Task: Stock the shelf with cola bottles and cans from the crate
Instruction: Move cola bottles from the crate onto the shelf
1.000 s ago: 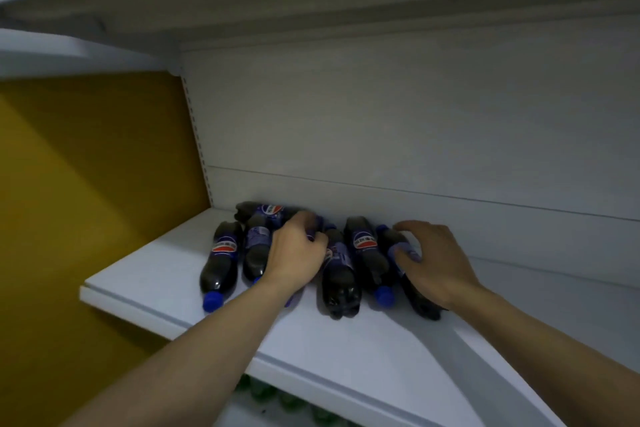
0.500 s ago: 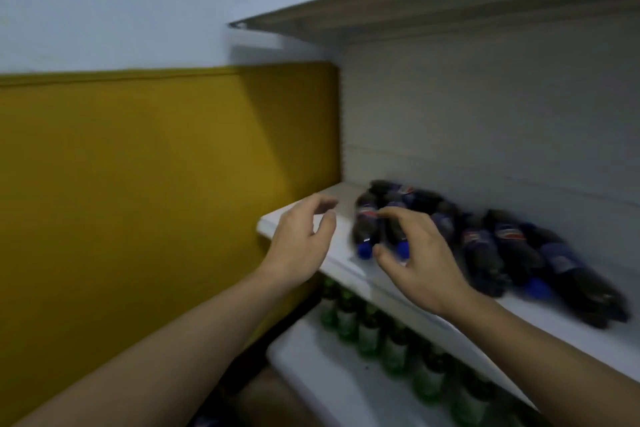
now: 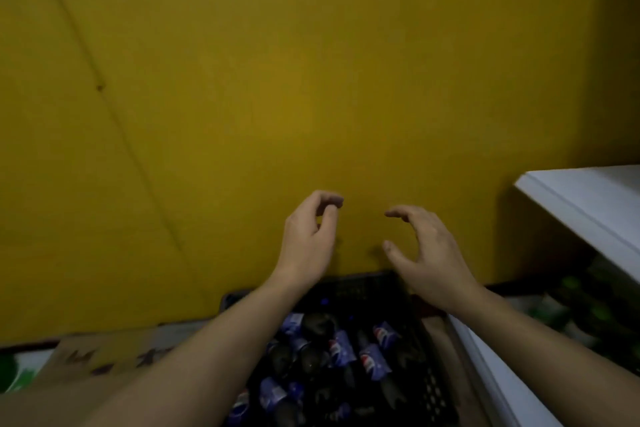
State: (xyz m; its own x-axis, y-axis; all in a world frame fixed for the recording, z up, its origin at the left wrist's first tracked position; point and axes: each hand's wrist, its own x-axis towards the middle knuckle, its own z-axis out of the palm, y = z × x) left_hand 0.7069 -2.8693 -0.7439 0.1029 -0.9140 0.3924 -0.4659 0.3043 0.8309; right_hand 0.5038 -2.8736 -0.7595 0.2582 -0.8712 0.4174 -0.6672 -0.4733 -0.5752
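A person's left hand point(image 3: 306, 243) and right hand point(image 3: 427, 253) are hovering above a black crate point(image 3: 433, 388), both empty, fingers loosely curled and apart, holding nothing. The crate is sitting low against the yellow wall point(image 3: 277, 97), just beside the white shelf point(image 3: 588, 198) at right. Cola bottles point(image 3: 341, 350) are still lying jumbled inside, so restocking is judged unfinished. Roughly eight blue labels are showing, though blur is making an exact count impossible; no cans can be made out. How full the shelf is cannot be told here.
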